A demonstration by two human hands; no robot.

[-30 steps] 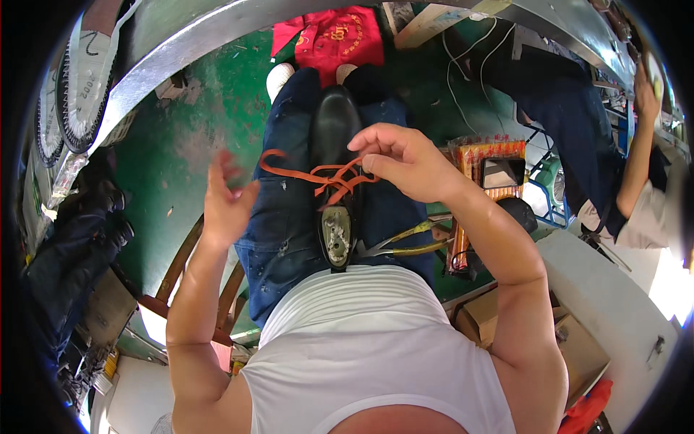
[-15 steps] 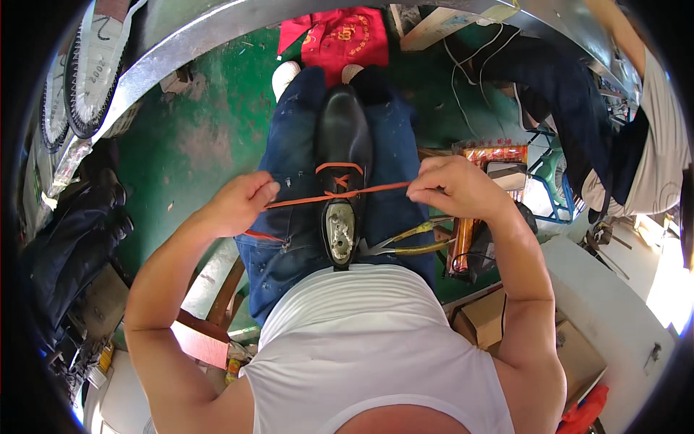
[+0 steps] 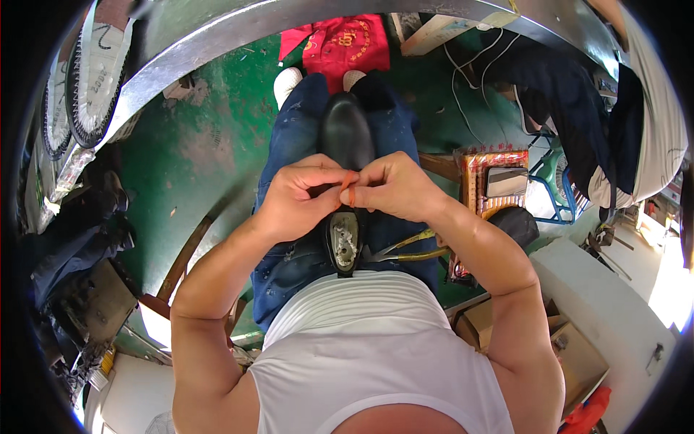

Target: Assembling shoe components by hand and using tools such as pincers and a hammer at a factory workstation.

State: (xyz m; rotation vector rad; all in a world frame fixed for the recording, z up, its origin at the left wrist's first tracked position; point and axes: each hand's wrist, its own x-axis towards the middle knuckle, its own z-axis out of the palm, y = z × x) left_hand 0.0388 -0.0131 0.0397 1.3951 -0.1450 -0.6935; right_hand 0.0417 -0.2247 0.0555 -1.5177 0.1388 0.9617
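A black leather shoe (image 3: 346,129) rests on my lap with its toe pointing away from me, the last (image 3: 343,244) showing pale in its opening. Above its throat my left hand (image 3: 307,194) and my right hand (image 3: 394,186) meet, both pinched. Between the fingertips runs a loop of orange-red lace (image 3: 350,189), which both hands grip. The lacing on the shoe is hidden behind my hands. Beside the heel, pliers with yellow handles (image 3: 416,249) lie across my right thigh.
A small stand holds a phone (image 3: 506,181) to my right. Red cloth (image 3: 347,45) lies on the floor ahead, below the metal table edge (image 3: 217,36). Cardboard boxes (image 3: 578,358) stand at lower right. Another person's dark-clothed legs (image 3: 571,101) are at upper right; shoe parts hang at upper left.
My hands were apart, pulling the lace taut across the shoe. They have come together above the shoe, and the lace is now looped between their fingers.
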